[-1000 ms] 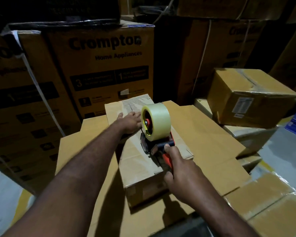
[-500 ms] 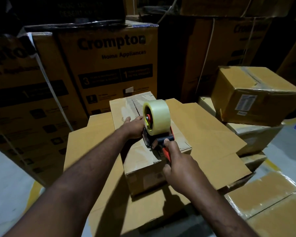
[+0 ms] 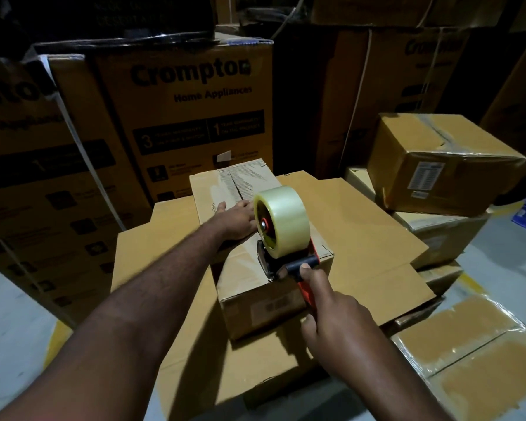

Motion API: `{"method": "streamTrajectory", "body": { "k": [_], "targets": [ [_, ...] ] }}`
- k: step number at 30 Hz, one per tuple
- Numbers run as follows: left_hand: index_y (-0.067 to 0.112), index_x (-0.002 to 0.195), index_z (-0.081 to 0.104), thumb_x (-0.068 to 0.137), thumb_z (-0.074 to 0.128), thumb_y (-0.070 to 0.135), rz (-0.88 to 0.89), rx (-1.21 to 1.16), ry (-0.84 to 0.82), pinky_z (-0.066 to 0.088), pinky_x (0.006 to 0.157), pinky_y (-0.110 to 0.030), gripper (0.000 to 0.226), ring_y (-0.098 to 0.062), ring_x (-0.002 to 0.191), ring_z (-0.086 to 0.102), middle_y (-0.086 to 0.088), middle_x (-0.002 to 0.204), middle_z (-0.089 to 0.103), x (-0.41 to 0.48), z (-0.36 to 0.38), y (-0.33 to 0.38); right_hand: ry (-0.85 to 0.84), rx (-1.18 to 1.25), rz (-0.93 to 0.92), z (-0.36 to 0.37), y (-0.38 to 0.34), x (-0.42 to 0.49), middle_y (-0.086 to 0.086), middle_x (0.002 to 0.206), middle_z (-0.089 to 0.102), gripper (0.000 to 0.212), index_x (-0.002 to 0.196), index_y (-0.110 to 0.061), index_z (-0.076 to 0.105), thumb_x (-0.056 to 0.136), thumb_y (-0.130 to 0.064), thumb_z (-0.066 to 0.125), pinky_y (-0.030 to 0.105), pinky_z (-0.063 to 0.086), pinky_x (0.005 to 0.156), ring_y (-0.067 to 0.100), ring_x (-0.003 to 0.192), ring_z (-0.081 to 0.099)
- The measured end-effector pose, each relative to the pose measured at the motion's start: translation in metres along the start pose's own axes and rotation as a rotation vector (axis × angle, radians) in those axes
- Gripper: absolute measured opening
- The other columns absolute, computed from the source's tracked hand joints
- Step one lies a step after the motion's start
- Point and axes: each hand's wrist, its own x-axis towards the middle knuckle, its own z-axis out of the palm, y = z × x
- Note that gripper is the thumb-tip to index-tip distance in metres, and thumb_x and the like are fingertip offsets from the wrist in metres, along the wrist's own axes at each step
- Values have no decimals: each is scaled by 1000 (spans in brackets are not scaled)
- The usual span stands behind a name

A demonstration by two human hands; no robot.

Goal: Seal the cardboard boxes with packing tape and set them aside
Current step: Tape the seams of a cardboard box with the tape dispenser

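1 change: right hand (image 3: 337,323) has pulled tape dispenser (image 3: 281,230) nearer the box (image 3: 255,309) edge.

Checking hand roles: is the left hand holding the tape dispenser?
No, the right hand grips the tape dispenser by its handle, while the left hand presses flat on the box top.

Tape dispenser (image 3: 281,221) atop box (image 3: 249,302), apparently near edge
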Motion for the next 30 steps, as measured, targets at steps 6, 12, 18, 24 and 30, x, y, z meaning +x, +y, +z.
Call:
{"method": "streamTrajectory", "body": {
  "k": [6,12,18,24,30],
  "targets": [
    [35,156,33,105,39,32,97,70,9,-6,117,-69,51,-20,156,3,4,169,13,-36,17,20,20,41,30,-7,3,-5,-7,85,57,61,138,-46,13,95,-25,51,30,54,66,9,73,58],
    [40,155,33,105,41,36,34,145,-64,-6,118,-67,51,-18,155,1,6,169,12,-33,13,14,21,25,-12,-1,-2,-7,-6,83,58,61,140,-44,13,96,-23,49,27,53,60,9,70,58],
    [36,156,33,105,33,51,50,117,-54,-6,119,-66,53,-17,156,1,9,169,13,-39,14,25,37,28,8,-2,10,-33,-10,78,51,64,140,-45,9,95,-23,50,19,44,57,5,68,54],
    [37,157,29,104,35,56,29,90,-70,-8,118,-67,57,-18,156,1,8,169,8,-44,10,28,55,45,18,12,16,-61,-9,88,54,68,138,-49,0,98,-26,49,21,50,71,5,76,56],
    [36,160,22,101,32,64,15,104,-104,-10,116,-70,66,-16,156,-3,12,169,3,-41,11,31,81,80,19,19,30,-70,-10,94,51,67,142,-47,2,98,-29,50,19,45,75,5,83,53]
  ]
}}
